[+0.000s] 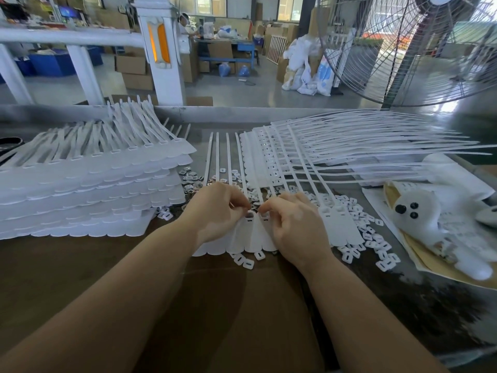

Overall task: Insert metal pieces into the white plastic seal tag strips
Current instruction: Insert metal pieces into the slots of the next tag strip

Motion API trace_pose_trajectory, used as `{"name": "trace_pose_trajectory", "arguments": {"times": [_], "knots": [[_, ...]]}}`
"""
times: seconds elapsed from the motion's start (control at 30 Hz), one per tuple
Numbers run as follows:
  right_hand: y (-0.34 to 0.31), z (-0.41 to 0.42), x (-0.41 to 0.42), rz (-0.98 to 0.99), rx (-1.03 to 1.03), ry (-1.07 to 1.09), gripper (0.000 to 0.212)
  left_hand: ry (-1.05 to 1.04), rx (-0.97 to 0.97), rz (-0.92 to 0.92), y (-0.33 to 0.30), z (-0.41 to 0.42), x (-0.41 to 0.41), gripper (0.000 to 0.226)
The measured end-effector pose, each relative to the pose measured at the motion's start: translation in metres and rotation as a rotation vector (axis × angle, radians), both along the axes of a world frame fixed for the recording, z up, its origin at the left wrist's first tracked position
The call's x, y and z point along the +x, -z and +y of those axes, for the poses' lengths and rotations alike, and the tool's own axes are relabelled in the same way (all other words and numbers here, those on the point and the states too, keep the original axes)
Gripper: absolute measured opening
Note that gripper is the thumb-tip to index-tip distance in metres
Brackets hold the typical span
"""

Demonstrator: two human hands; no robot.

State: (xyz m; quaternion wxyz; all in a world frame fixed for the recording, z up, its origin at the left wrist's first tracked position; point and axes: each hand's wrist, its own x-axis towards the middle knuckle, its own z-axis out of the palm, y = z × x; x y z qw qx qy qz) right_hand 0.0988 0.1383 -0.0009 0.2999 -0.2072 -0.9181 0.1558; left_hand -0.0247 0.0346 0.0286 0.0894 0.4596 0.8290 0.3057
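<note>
At the table's middle, we bend both hands over the strip [250, 232] lying flat before us: the left hand [215, 208] and the right hand [293, 224] curl their fingertips at the slotted heads. We judge each pinches something small there, likely a metal piece, but we cannot tell. To seat it well, we should steady the head, line the piece square with the slot, and press straight down. The fingers hide the pieces themselves; the loose bits [189, 181] behind are too small to sort out.
</note>
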Motion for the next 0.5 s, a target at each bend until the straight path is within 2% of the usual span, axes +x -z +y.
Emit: {"name": "trace_pose_trajectory", "arguments": {"times": [0.17,0.3,0.5], "knots": [[-0.001,-0.001,0.000,0.003,0.002,0.006,0.019,0.022,0.026,0.108,0.010,-0.003,0.006,0.021],[-0.001,-0.001,0.000,-0.001,0.002,0.001,0.019,0.040,0.026,0.176,0.010,-0.007,0.009,0.012],[-0.001,-0.001,0.001,0.000,0.004,0.004,0.019,0.073,-0.091,0.382,0.015,-0.008,0.011,0.021]]}}
